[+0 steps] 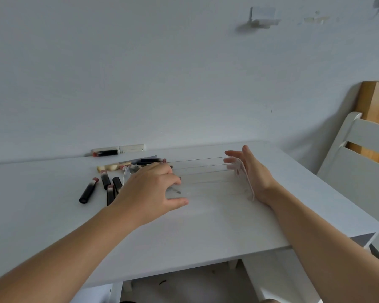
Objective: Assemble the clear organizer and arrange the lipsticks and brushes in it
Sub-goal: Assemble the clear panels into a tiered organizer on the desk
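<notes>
While the left hand (150,189) spreads curled fingers over the left end of the clear acrylic stepped organizer (206,180), the right hand (253,171) presses flat, straight-fingered, against its upright right side panel (248,182). Neither hand carries anything else. The organizer sits mid-table on the white tabletop (184,232), its thin shelves running left to right between the palms. To seat the panels well, I would squeeze evenly from both ends, keeping the sides upright. Left of it lie loose black lipstick tubes (89,190); wooden-handled brushes (112,167) lie beyond. Another lipstick (105,152) rests against the far wall; its label is unreadable.
</notes>
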A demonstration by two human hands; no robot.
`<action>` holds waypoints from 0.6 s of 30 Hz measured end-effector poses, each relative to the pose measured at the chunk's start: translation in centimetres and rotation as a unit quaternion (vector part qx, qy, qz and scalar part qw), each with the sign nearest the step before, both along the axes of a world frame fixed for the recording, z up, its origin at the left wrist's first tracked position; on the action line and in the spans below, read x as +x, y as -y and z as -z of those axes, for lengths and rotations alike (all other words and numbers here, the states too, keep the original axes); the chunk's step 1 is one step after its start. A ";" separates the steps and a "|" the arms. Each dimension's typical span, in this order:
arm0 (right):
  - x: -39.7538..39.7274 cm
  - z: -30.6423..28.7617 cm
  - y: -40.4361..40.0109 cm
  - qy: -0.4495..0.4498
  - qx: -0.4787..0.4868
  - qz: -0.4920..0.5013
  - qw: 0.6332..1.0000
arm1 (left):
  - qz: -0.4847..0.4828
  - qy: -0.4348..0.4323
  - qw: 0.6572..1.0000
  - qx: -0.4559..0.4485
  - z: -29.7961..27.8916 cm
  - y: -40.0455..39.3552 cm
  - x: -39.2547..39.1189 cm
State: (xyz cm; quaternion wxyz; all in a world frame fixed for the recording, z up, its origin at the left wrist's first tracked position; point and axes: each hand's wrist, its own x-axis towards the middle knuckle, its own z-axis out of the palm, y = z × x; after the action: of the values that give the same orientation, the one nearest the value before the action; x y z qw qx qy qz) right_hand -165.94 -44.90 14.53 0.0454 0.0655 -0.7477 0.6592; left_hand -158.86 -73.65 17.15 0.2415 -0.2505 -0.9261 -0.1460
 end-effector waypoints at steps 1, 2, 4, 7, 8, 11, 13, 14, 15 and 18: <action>0.0 0.0 0.0 0.000 -0.001 0.000 1.000 | 0.000 0.001 1.000 0.009 0.1 0.0 0.1; 0.0 0.1 0.0 -0.001 0.001 -0.001 1.000 | -0.001 0.003 1.000 0.017 0.2 0.1 0.1; 0.0 0.1 0.0 -0.001 0.003 -0.003 1.000 | -0.003 0.003 1.000 0.026 0.5 0.1 0.2; 0.0 0.1 0.0 0.001 -0.002 -0.001 1.000 | 0.001 0.002 0.999 0.033 0.7 -0.1 0.1; 0.0 0.0 0.0 0.001 -0.001 0.000 1.000 | 0.005 0.004 0.999 0.037 0.7 -0.2 0.1; 0.1 0.0 -0.1 0.001 0.003 0.001 1.000 | 0.011 0.001 0.999 0.036 0.9 -0.3 0.1; 0.1 0.0 -0.2 0.000 0.011 0.002 1.000 | 0.006 -0.011 1.000 0.026 1.2 -0.4 0.2; 0.1 -0.1 -0.3 0.000 0.013 0.002 1.000 | 0.002 -0.017 1.000 0.021 1.3 -0.4 0.2; 0.1 -0.1 -0.3 0.001 0.014 0.002 1.000 | 0.000 -0.022 1.000 0.016 1.3 -0.5 0.3; 0.2 0.0 0.0 -0.003 0.020 0.006 1.000 | 0.002 -0.042 0.999 0.003 1.6 -0.5 0.4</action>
State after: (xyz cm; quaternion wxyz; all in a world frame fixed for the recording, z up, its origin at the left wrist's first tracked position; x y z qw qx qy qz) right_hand -165.79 -44.86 14.55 0.0505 0.0643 -0.7607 0.6439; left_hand -158.43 -73.15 15.52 0.2809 -0.2582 -0.9140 -0.1382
